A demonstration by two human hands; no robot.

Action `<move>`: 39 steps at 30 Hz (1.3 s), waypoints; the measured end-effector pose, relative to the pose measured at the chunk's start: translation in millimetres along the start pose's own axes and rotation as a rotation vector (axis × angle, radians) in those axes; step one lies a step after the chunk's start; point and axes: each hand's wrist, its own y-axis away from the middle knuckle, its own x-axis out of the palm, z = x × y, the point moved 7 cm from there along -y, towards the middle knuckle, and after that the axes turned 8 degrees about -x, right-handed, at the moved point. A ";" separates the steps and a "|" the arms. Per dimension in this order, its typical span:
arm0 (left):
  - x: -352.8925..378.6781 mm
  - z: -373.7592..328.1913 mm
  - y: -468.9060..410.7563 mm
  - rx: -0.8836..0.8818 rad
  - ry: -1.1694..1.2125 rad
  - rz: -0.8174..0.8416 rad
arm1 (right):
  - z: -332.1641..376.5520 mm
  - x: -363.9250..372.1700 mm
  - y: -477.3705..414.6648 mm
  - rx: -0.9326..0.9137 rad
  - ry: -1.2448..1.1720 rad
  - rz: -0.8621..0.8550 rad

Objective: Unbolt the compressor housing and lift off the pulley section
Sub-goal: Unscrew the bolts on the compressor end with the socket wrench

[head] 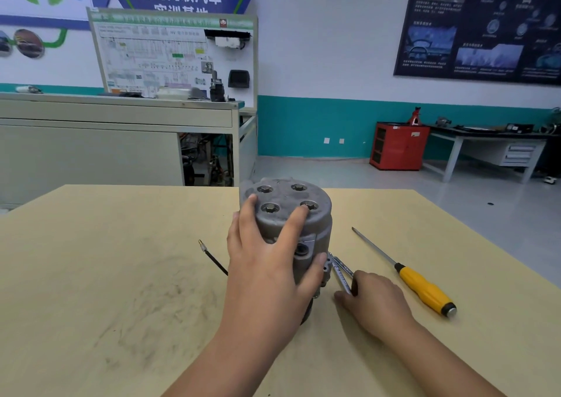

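A grey cast compressor (315, 223) stands upright on the wooden table (106, 275), with several hex bolts (299, 187) on its top face. My left hand (267, 263) grips the housing from the near side, fingers spread over the top edge and thumb on the side by a round port. To the right, my right hand (373, 299) rests on the table with its fingers curled round the handles of the shiny wrenches (341, 272) lying beside the compressor base. The pulley end faces down and is mostly hidden by my left hand.
A long screwdriver with a yellow handle (422, 287) lies on the table to the right. A thin black rod with a brass tip (212, 257) lies left of the compressor. Beyond the table stand a grey bench (121, 141), a red cabinet (397, 146) and a desk.
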 end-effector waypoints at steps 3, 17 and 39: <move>-1.6 -0.2 0.6 -0.006 -0.006 0.047 | 4.2 0.0 -7.3 0.036 -0.067 0.058; -41.2 26.3 -52.1 -0.168 0.340 -0.014 | 18.5 -109.8 -12.7 -0.015 -1.430 0.052; -31.6 47.3 -109.9 -0.169 0.416 0.204 | 130.5 -182.2 -15.9 -0.879 -1.395 -0.221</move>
